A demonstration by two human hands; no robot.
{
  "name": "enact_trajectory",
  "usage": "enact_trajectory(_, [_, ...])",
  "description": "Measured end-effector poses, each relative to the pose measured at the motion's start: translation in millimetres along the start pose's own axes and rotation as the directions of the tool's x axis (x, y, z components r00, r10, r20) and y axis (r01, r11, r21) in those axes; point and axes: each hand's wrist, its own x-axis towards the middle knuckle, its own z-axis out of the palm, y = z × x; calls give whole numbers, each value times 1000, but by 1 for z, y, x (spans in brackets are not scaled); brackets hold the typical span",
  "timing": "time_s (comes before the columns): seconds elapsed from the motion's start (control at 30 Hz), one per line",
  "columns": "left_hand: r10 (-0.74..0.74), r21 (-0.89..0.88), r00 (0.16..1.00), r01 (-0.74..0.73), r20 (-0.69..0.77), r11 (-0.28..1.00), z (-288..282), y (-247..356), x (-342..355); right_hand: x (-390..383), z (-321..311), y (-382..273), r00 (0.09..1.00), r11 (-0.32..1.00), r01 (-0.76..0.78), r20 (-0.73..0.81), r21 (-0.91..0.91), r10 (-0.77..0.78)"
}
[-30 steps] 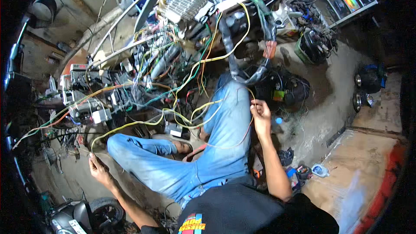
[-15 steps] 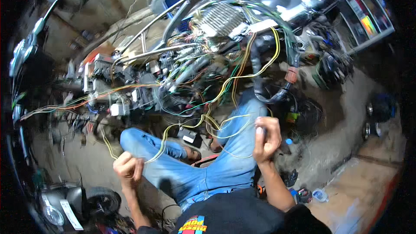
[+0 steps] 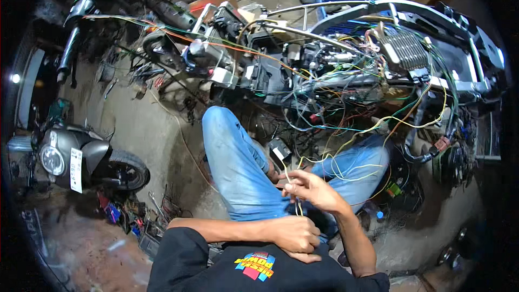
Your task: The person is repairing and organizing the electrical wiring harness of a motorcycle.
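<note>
Low in front of my shirt, my left hand (image 3: 295,239) is closed in a fist. A thin pale-yellow wire (image 3: 299,208) comes up out of it toward my right hand (image 3: 312,191). Just above, the right hand's thumb and fingers close loosely on the same wire, with its end part standing up past the fingertips. More yellow wires (image 3: 346,176) loop over my right knee and run up to the wiring harness (image 3: 415,120) of a stripped motorcycle frame (image 3: 346,6). What lies inside the left fist is hidden.
Across the far side, the frame carries a finned metal block (image 3: 404,48) and tangled wires. A blue crate (image 3: 340,1) stands behind it. At left is a grey scooter (image 3: 70,157) with its front wheel. Tools and parts (image 3: 132,216) litter the floor beside me.
My hands, wide apart at my knees before, have come together at my lap, the left crossing to the right. The view has turned left, so the frame sits farther right.
</note>
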Motion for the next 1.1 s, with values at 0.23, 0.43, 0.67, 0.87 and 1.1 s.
enact_trajectory(0.23, [-48, -216, 999, 51, 17, 975, 33, 3, 5, -44, -12, -58, 988, 990, 20, -153, 138, 2])
enact_trajectory(0.43, [-106, -658, 985, -10, -137, 753, 14, 9, 21, -77, -14, -59, 847, 979, 199, -494, -49, -197])
enact_trajectory(0.67, [-471, -900, 879, -143, 77, -413, 4, 6, 12, -99, -11, -61, 638, 950, 312, -738, -10, -218])
enact_trajectory(0.87, [-524, -805, 848, -254, 81, -536, -5, -21, 9, -125, -31, -65, 481, 932, 361, -852, -21, -206])
enact_trajectory(1.1, [-618, -848, 766, -200, 178, -492, 19, -26, 7, -152, -35, -64, 221, 912, 384, -944, -145, -244])
